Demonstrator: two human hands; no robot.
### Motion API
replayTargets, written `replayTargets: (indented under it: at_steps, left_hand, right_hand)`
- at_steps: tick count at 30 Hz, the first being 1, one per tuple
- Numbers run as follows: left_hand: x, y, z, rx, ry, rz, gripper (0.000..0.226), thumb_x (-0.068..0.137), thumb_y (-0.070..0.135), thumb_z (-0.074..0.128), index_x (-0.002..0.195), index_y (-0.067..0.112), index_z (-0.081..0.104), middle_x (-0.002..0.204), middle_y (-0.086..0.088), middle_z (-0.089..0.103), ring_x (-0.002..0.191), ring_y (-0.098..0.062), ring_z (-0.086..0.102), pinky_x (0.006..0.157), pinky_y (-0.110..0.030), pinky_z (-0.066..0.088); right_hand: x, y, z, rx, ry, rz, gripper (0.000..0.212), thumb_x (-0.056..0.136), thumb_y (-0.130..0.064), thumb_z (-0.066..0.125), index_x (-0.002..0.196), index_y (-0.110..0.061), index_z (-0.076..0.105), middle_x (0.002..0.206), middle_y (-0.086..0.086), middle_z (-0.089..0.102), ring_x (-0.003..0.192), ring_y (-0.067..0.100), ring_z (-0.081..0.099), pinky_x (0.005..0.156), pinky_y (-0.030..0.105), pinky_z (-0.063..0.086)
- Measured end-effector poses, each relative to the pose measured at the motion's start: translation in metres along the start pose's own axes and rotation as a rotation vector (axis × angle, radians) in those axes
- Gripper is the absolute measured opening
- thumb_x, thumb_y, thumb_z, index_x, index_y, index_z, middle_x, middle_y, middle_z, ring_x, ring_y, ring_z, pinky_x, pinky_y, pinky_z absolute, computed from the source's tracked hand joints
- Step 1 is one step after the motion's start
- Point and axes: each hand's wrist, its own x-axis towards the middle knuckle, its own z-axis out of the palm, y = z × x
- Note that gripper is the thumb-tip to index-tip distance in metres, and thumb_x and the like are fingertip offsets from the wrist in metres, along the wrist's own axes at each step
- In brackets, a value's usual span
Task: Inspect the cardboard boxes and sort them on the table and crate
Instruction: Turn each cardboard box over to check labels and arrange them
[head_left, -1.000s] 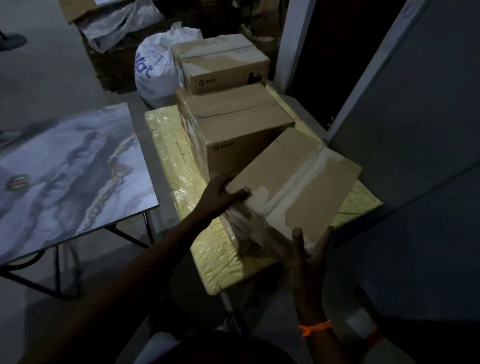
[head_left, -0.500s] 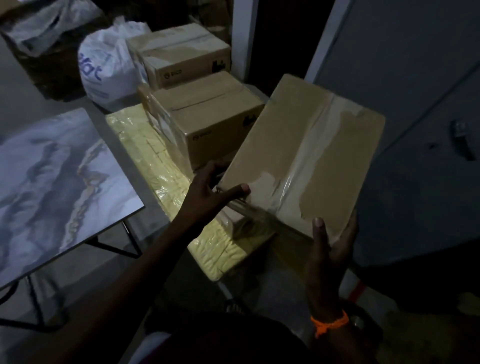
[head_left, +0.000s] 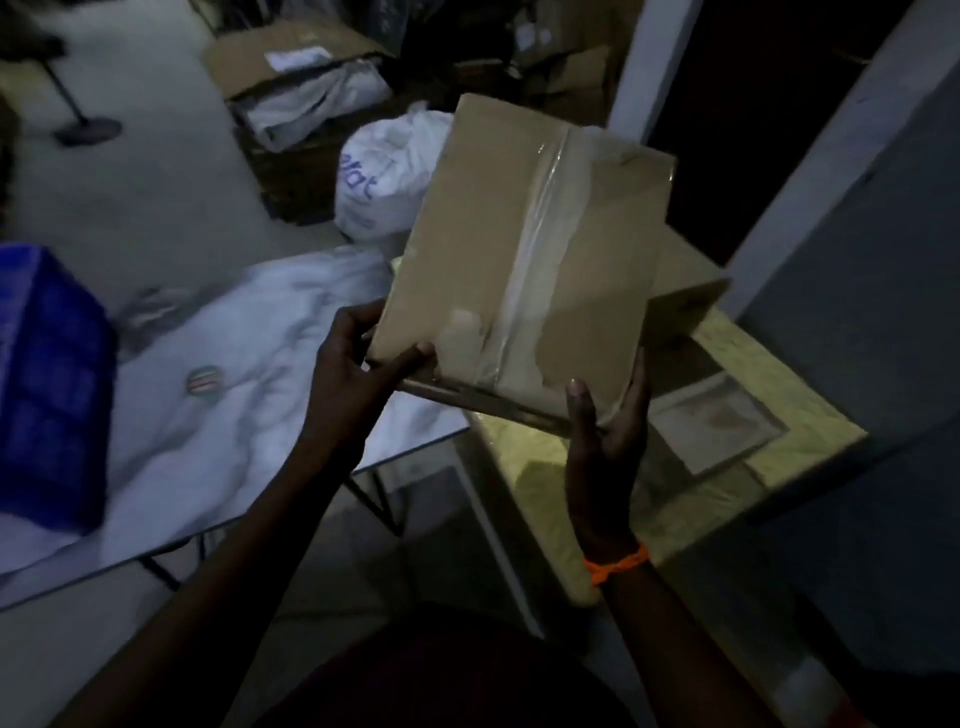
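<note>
A taped brown cardboard box (head_left: 524, 260) is held up in the air between both hands, its taped face toward me. My left hand (head_left: 358, 364) grips its near left corner, thumb on top. My right hand (head_left: 602, 426) cups its near right corner from below, thumb on the face. Behind it another cardboard box (head_left: 685, 291) rests on the yellow wrapped surface (head_left: 779, 395). The marble-patterned table (head_left: 234, 415) lies to the left, with a blue crate (head_left: 47, 384) standing on its left end.
A white plastic bag (head_left: 384, 176) with blue lettering sits on the floor behind the table. Open cartons with plastic sheeting (head_left: 301, 88) stand farther back. A grey door or wall (head_left: 857, 234) closes off the right side. The scene is dim.
The box has been lifted off the yellow surface and swung left toward the table. My view turned left, bringing the blue crate into sight.
</note>
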Motion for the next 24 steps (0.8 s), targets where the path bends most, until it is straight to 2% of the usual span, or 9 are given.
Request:
replayTargets:
  at_steps: [3,6,10,12,14,17,19,22,24]
  left_hand:
    - [0.002,-0.011,-0.06,0.017,0.135,-0.033,0.05,0.079,0.02,0.086,0.122,0.019,0.061,0.122,0.006,0.069,0.115,-0.016,0.065,0.088,-0.038,0.056]
    - [0.002,-0.029,-0.116,0.04,0.254,-0.087,0.048,0.08,0.021,0.086,0.121,0.023,0.061,0.124,0.008,0.067,0.116,-0.014,0.064,0.091,-0.037,0.057]
    - [-0.008,-0.053,-0.171,0.061,0.397,-0.165,0.048,0.081,0.023,0.084,0.122,0.027,0.059,0.125,0.009,0.066,0.115,-0.012,0.065,0.087,-0.03,0.059]
    - [-0.015,-0.068,-0.189,0.061,0.452,-0.218,0.052,0.08,0.026,0.084,0.125,0.025,0.059,0.126,0.008,0.066,0.116,-0.012,0.065,0.087,-0.031,0.059]
    - [-0.022,-0.086,-0.202,0.061,0.528,-0.27,0.057,0.077,0.031,0.087,0.126,0.023,0.061,0.127,0.006,0.067,0.117,-0.014,0.065,0.09,-0.037,0.059]
    - [-0.033,-0.108,-0.211,0.09,0.632,-0.354,0.071,0.067,0.052,0.087,0.128,0.024,0.062,0.126,0.006,0.069,0.117,-0.014,0.065,0.094,-0.044,0.058]
    - [-0.035,-0.117,-0.21,0.114,0.667,-0.412,0.072,0.069,0.054,0.086,0.13,0.026,0.061,0.128,0.005,0.068,0.118,-0.014,0.064,0.095,-0.044,0.057]
    - [-0.028,-0.121,-0.196,0.157,0.736,-0.475,0.058,0.082,0.04,0.083,0.132,0.025,0.058,0.127,0.005,0.066,0.115,-0.015,0.064,0.089,-0.031,0.057]
    - [-0.017,-0.122,-0.18,0.178,0.763,-0.508,0.052,0.086,0.037,0.08,0.132,0.026,0.057,0.123,0.007,0.066,0.108,-0.013,0.066,0.076,-0.02,0.056]
  right_hand:
    - [-0.011,0.007,0.068,-0.04,-0.144,0.003,0.077,0.097,-0.041,0.065,0.163,-0.02,0.029,0.165,-0.001,0.037,0.148,0.006,0.04,0.118,0.033,0.042]
    - [-0.017,0.017,0.122,-0.062,-0.283,-0.033,0.074,0.099,-0.031,0.069,0.161,-0.013,0.033,0.161,-0.013,0.034,0.143,-0.016,0.029,0.116,0.012,0.03]
    - [-0.024,0.032,0.189,-0.04,-0.505,0.018,0.074,0.094,-0.042,0.068,0.158,-0.019,0.039,0.153,-0.003,0.051,0.136,0.003,0.051,0.109,0.019,0.044]
    - [-0.026,0.045,0.214,-0.068,-0.633,0.023,0.071,0.096,-0.032,0.073,0.157,-0.017,0.041,0.144,-0.003,0.057,0.12,-0.013,0.056,0.098,0.01,0.047]
    - [-0.028,0.06,0.233,-0.084,-0.744,0.048,0.073,0.094,-0.035,0.074,0.157,-0.023,0.041,0.14,-0.006,0.06,0.115,-0.015,0.057,0.098,0.018,0.053]
    - [-0.027,0.084,0.255,-0.087,-0.913,0.122,0.081,0.086,-0.057,0.07,0.157,-0.033,0.039,0.14,-0.009,0.063,0.123,0.004,0.062,0.105,0.039,0.055]
    - [-0.022,0.098,0.268,-0.074,-1.011,0.159,0.079,0.086,-0.058,0.071,0.156,-0.04,0.039,0.141,-0.008,0.063,0.126,0.01,0.063,0.105,0.046,0.055]
    - [-0.004,0.111,0.285,-0.06,-1.144,0.188,0.069,0.092,-0.044,0.072,0.154,-0.037,0.042,0.14,-0.009,0.063,0.128,0.012,0.062,0.106,0.044,0.054]
    - [0.013,0.12,0.292,-0.052,-1.199,0.221,0.065,0.097,-0.03,0.073,0.154,-0.034,0.043,0.139,-0.015,0.063,0.128,0.007,0.06,0.107,0.034,0.052]
